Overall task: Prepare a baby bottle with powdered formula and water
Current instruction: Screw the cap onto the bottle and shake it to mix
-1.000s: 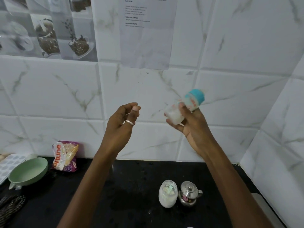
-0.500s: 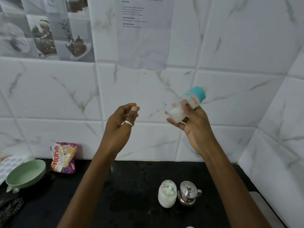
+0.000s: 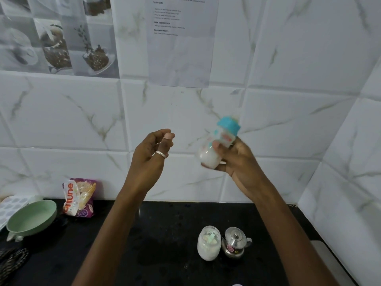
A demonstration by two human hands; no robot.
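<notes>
Teal-capped and made of clear plastic, the baby bottle (image 3: pixel 218 145) is up in the air in front of the tiled wall (image 3: pixel 288 58), tilted so that its cap (image 3: pixel 228 125) points up and to the right and its base down and to the left. White milky liquid fills the lower part. The right hand (image 3: pixel 241 162) grips it round the middle, thumb across the printed front and fingers curled behind. The left hand (image 3: pixel 150 157), with a ring (image 3: pixel 161 154) on the thumb, is raised beside it but apart from it, fingers loosely curled toward the thumb, and seems to hold nothing. By the look of it the bottle is small and light, with stiff walls that should not give under a firm squeeze. Smooth plastic may turn slippery if wet, so the waist, where the hand sits now, looks the safest hold, with a fingertip under the base for support. The cap seems screwed on, and any leak would show at its rim. The bottle's edges are blurred, which fits the mixing step, with powder and water already inside. Below on the black counter (image 3: pixel 165 234) stand a jar of white powder (image 3: pixel 208 243) and, just beside it, a small steel pot (image 3: pixel 235 242).
</notes>
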